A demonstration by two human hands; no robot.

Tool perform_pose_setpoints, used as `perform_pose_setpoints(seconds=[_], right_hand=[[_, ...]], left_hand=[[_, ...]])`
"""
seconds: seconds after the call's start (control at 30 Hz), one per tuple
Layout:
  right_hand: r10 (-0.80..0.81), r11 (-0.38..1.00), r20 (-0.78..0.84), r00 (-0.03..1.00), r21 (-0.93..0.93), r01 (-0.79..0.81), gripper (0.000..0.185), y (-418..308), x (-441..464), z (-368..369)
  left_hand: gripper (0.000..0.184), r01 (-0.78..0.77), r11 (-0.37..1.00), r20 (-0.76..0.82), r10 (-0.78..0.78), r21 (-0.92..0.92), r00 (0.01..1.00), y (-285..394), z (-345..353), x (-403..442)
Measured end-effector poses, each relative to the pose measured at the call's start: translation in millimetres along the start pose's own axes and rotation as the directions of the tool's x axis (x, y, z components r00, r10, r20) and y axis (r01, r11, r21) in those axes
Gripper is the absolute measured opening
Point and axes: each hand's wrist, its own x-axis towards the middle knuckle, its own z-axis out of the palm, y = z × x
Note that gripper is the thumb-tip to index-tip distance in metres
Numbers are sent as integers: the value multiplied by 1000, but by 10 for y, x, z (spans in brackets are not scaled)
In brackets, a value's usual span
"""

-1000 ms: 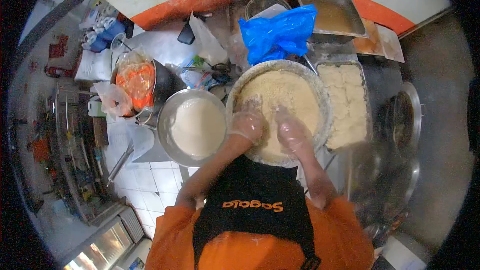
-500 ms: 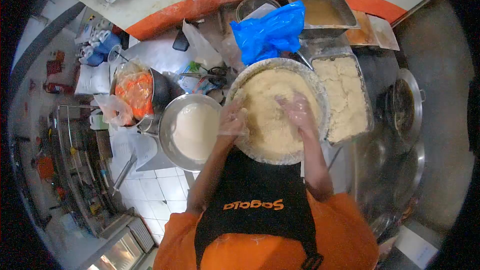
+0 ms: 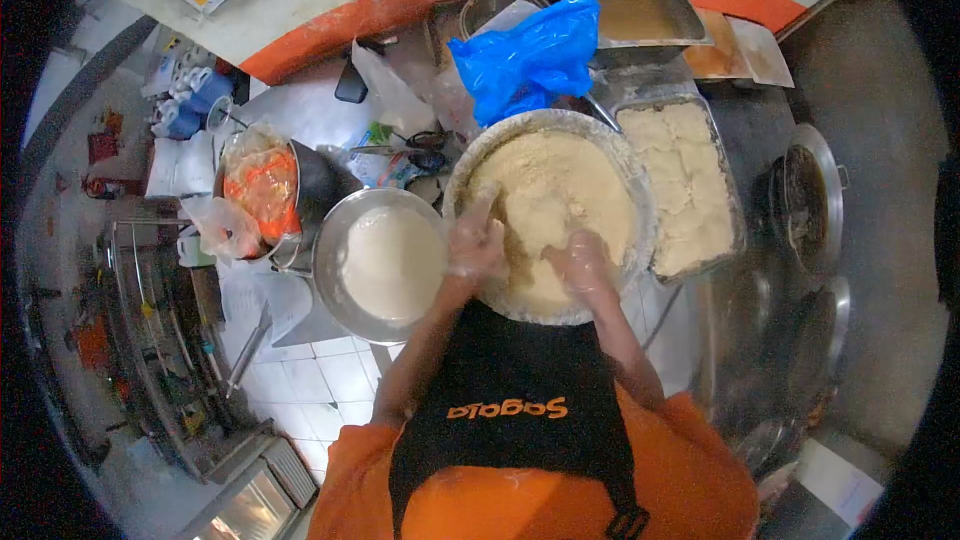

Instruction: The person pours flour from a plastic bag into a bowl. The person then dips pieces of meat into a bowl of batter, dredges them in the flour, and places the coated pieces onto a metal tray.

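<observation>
A large round basin holds pale yellow flour or crumbs, with a paler lump in the middle. My left hand, in a clear glove, is at the basin's left side; motion smears its fingers. My right hand, also gloved, rests with curled fingers in the crumbs by the lump; what it grips, if anything, is hidden. Left of the basin stands a metal bowl of creamy white batter. To the right lies a tray of pale coated pieces.
A crumpled blue bag lies behind the basin, beside a deep steel pan. At left are a pot with an orange-filled bag, scissors and a whisk. A wide pan of dark liquid stands far right.
My right hand has moved down and toward me, and its fingers have curled. My left hand has shifted slightly at the basin's left side. The view has also shifted slightly.
</observation>
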Motion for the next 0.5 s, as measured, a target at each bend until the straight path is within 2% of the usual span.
perform_pose_setpoints(seconds=[0.03, 0.07, 0.13, 0.17, 0.2, 0.23, 0.27, 0.33, 0.37, 0.4, 0.43, 0.47, 0.5], right_hand=[[-26, 984, -106, 994, 171, 44, 65, -224, -46, -124], [-24, 984, -99, 995, 174, 41, 65, -362, -67, -227], [28, 960, 159, 987, -280, 18, 48, -575, 2, -350], [25, 961, 154, 988, -277, 19, 48, -523, 39, -259], [-41, 941, 126, 991, -330, 81, 46, -401, 93, -101], [-105, 912, 102, 989, -386, 137, 43, -401, 109, -55], [-103, 911, 100, 990, -390, 134, 43, -371, 118, -83], [-71, 965, -4, 997, -254, 68, 24, -495, 86, -228], [-67, 966, -8, 998, -250, 63, 24, -481, 125, -252], [-216, 952, -33, 976, -228, 203, 25, -454, 177, -293], [-360, 916, -61, 931, -212, 340, 26, -440, 225, -319], [-358, 917, -69, 931, -213, 336, 26, -426, 275, -286], [-675, 676, -73, 734, -460, 576, 25, -391, 343, -211]], left_hand=[[52, -239, 947, -88, 262, 215, 961, 153, -16, 4], [52, -232, 948, -86, 256, 219, 963, 197, 19, -33], [55, -158, 909, 123, 119, 386, 985, 254, 55, -31], [58, -382, 837, 152, 350, 391, 924, -188, 259, -15], [58, -388, 835, 155, 356, 390, 921, -161, 294, -1], [59, -392, 765, 306, 264, 511, 915, -99, 355, 1], [61, -406, 676, 430, 143, 616, 891, -51, 401, -15], [64, -405, 640, 417, 142, 654, 898, 11, 397, -90], [63, -423, 579, 456, 98, 697, 885, -45, 398, -75], [63, -443, 513, 489, 52, 735, 871, -41, 379, -51], [63, -449, 510, 492, 57, 734, 869, -28, 372, -42], [62, -401, 534, 445, 51, 744, 894, -6, 367, -39], [62, -354, 556, 397, 45, 752, 917, 25, 360, -19]])
